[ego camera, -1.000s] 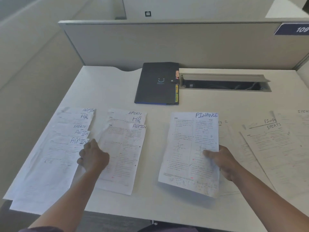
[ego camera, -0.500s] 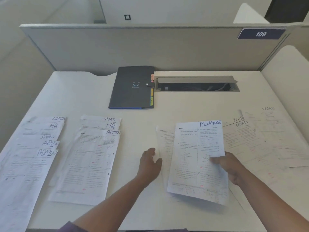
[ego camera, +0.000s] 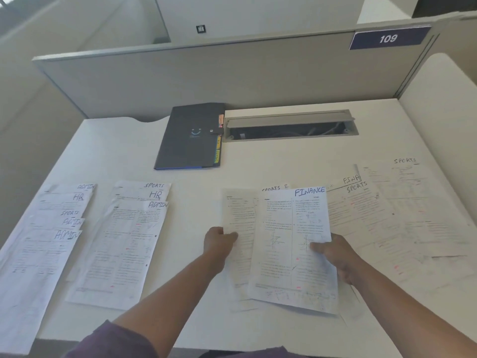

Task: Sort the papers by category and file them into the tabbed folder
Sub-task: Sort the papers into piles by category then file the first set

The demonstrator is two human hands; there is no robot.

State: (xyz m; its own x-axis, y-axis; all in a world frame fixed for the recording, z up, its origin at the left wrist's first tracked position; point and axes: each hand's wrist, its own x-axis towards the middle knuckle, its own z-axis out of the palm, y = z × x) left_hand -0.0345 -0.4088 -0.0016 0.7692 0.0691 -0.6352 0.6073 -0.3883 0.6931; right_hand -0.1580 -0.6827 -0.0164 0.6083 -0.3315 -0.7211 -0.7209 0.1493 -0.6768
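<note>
FINANCE sheet [ego camera: 293, 244] sits pinched in our right hand [ego camera: 335, 254], raised just off the desk [ego camera: 258, 161]. Left hand [ego camera: 218, 242] grips the paler sheet [ego camera: 238, 213] beside it. Tabbed folder [ego camera: 189, 136] lies closed at the desk's back, well apart.

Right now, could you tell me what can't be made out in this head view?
- Sheet under the left hand: its heading is hidden by the FINANCE sheet.
- Folder tabs: lettering too small.
- Printed body text: blurred.
- Leftmost stack: cut off by the frame edge.
</note>
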